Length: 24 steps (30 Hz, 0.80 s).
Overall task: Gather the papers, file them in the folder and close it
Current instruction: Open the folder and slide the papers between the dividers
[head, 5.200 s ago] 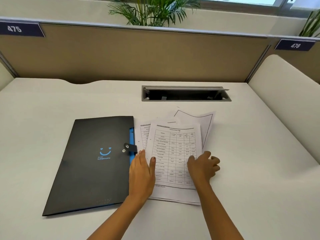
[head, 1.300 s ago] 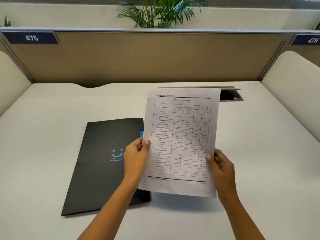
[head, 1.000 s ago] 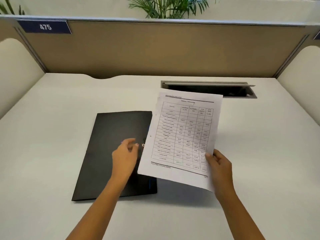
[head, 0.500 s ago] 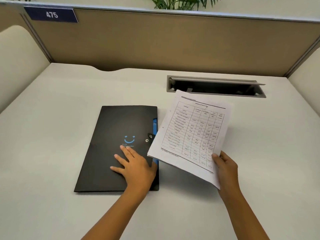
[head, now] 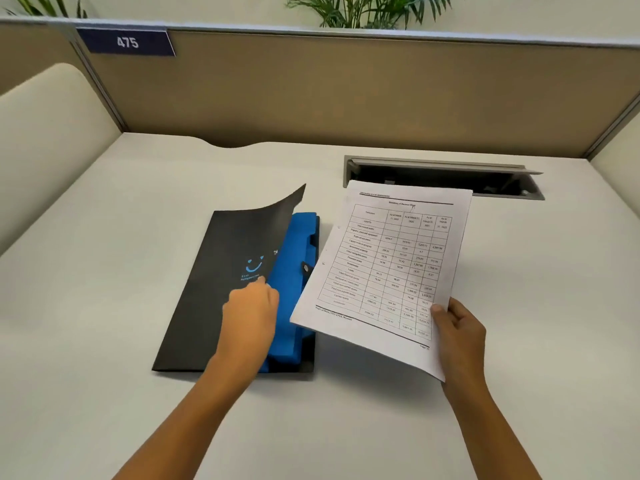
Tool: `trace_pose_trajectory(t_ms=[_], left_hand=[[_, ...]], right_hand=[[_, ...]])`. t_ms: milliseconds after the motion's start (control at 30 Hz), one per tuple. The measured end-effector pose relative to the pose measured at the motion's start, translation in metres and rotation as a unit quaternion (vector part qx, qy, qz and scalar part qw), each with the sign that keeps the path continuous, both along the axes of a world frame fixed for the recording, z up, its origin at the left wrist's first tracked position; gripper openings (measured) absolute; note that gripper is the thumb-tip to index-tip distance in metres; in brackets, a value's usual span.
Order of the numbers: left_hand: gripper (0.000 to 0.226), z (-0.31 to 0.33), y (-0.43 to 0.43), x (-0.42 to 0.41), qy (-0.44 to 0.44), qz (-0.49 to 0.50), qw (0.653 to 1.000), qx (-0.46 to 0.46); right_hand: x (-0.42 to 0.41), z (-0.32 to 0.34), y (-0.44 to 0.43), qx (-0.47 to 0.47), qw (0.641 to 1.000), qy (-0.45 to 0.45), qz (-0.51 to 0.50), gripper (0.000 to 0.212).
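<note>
A black folder (head: 207, 299) with a blue smiley lies on the desk left of centre. Its front cover is partly lifted along the right edge, baring the blue inside (head: 294, 271) and the snap strap. My left hand (head: 251, 310) grips that cover's right edge and holds it up. My right hand (head: 457, 327) pinches the lower right corner of the stack of papers (head: 388, 271), printed tables facing up. The stack hangs tilted in the air just right of the folder, its left edge over the blue part.
A recessed cable tray (head: 443, 176) with a raised lid sits in the desk behind the papers. A tan partition (head: 346, 91) with a "475" sign (head: 126, 41) closes the back. Padded cream panels (head: 45, 133) flank both sides.
My left hand went from lying flat on the shut folder to lifting its cover, and the snap strap has come undone. The papers stay in my right hand, tilted slightly more upright.
</note>
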<state>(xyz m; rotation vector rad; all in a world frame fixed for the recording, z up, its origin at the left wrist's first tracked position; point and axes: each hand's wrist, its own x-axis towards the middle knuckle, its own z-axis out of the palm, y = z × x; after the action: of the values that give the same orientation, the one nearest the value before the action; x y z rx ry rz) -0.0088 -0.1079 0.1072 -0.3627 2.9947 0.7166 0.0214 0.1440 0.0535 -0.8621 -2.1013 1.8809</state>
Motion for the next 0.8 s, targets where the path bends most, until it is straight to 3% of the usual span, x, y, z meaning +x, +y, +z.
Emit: trace_pose_trajectory(t_ms=[67,200,567,800], left_hand=[[0.033,0.01,-0.011,-0.001,0.006,0.025,0.999,0.037],[0.032,0.029,-0.03,-0.002,0.04,0.041,0.992,0.11],[0.037,0.056,-0.054,0.008,0.079,0.068,0.988,0.112],[0.036,0.053,-0.051,0.011,0.081,0.067,0.986,0.127]], right_hand=[[-0.001,0.004,-0.003,0.021,1.0,0.006,0.0,0.019],[-0.004,0.019,-0.007,0.058,0.998,0.034,0.004,0.022],[-0.014,0.074,-0.026,0.096,0.988,0.118,-0.014,0.021],[-0.013,0.092,-0.05,0.178,0.974,0.14,-0.026,0.026]])
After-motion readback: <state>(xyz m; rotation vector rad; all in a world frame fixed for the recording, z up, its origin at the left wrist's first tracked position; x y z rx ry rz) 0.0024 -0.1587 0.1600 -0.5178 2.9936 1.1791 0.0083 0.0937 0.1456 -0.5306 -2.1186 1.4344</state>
